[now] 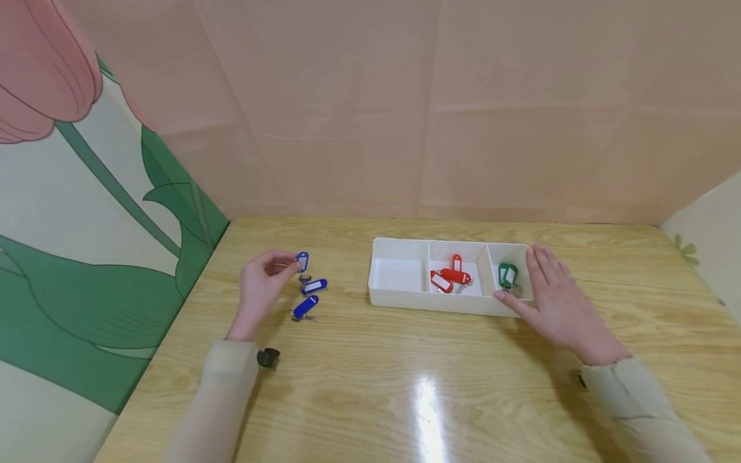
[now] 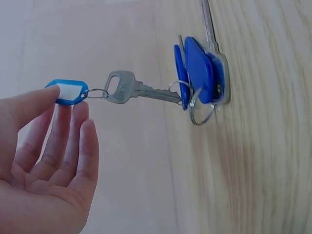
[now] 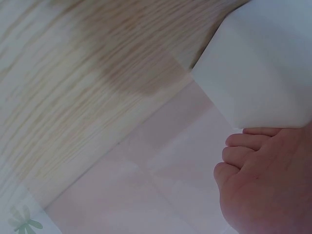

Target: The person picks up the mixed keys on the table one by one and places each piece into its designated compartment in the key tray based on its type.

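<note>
My left hand (image 1: 263, 289) pinches a blue key tag (image 2: 73, 91) between thumb and fingertips. From its ring hangs a silver key (image 2: 124, 87), the tip close to the other tags. Below the hand, two more blue key tags (image 1: 314, 286) (image 1: 305, 307) lie on the table with their rings and keys. My right hand (image 1: 558, 308) rests against the right end of a white divided box (image 1: 428, 301), fingers extended along the end wall and thumb at the front rim. Red key tags (image 1: 455, 276) lie in the middle compartment, green key tags (image 1: 507, 275) in the right one.
The box's left compartment (image 1: 399, 273) shows its bare white floor. The wooden table (image 1: 347, 386) meets a pinkish backdrop (image 1: 428, 128) behind the box. A flower-patterned panel (image 1: 87, 257) borders the left side.
</note>
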Motion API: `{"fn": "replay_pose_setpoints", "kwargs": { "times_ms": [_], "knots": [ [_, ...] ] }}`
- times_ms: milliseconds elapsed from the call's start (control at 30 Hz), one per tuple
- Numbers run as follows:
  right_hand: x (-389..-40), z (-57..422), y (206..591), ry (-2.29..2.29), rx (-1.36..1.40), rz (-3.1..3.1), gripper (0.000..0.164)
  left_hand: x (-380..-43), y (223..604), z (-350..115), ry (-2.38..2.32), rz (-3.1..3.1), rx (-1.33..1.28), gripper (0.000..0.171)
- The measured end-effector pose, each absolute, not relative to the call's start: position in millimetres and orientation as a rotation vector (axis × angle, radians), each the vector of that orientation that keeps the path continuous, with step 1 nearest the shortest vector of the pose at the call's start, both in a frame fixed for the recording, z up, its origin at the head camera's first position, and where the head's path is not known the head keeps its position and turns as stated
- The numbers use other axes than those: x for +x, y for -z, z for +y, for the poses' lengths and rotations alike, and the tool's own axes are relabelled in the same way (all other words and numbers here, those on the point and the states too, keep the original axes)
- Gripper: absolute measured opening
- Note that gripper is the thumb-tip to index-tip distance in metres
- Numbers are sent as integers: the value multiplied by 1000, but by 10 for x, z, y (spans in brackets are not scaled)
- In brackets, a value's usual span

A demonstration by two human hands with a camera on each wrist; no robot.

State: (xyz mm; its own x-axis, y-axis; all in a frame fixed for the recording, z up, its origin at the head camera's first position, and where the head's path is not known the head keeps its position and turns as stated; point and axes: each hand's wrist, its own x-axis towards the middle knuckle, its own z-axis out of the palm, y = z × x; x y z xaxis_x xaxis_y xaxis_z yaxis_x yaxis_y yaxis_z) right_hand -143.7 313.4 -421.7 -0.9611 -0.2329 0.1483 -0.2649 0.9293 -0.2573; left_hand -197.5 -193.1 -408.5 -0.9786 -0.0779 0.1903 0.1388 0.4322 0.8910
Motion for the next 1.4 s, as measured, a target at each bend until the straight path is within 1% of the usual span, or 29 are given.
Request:
{"fn": "replay_pose_setpoints", "kwargs": {
  "times_ms": [733, 1400],
  "knots": [
    [-1443, 3149, 4226, -411, 383, -2985, 105, -1940, 3990, -1757, 1604, -2421, -157, 18],
    [-1452, 3149, 4237, -435, 397, -2954, 103, -1896, 3857, -1525, 1652, -2384, -234, 21]
  ]
}}
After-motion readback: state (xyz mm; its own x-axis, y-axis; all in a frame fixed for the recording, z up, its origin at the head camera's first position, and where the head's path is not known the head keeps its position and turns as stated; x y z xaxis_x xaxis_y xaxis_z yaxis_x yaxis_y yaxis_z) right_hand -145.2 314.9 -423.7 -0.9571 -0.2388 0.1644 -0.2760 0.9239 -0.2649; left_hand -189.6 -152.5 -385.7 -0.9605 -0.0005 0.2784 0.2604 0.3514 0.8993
